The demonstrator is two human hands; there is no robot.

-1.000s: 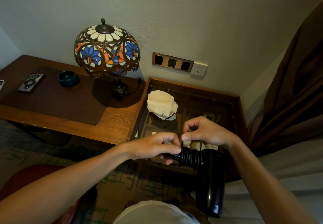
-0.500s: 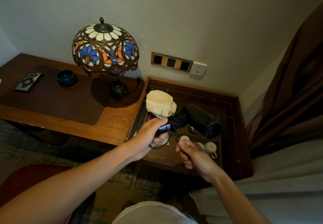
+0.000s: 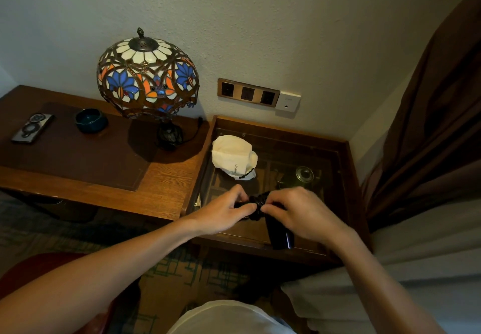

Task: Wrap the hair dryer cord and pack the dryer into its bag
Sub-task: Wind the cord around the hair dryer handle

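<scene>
Your left hand [image 3: 226, 211] is curled nearly closed, thumb and fingers pinching the black cord [image 3: 256, 204] where it is bunched in coils around the handle of the hair dryer [image 3: 279, 232]. Your right hand [image 3: 299, 212] is closed over the dryer from the other side, its fingertips meeting the same coils, so both hands touch the wrapped cord and nearly touch each other. The dryer hangs between your hands above the glass-topped surface [image 3: 335, 148], near its front edge. Its long axis runs from the coiled handle, up by your fingers, down and toward you; the dark barrel sticks out below your right palm, pointing at the front edge. How much of the handle lies under your right hand is hidden. The cream cloth bag [image 3: 233, 155] lies crumpled at the far left of that surface, well apart from the dryer, just right of the stained-glass lamp [image 3: 147, 75].
</scene>
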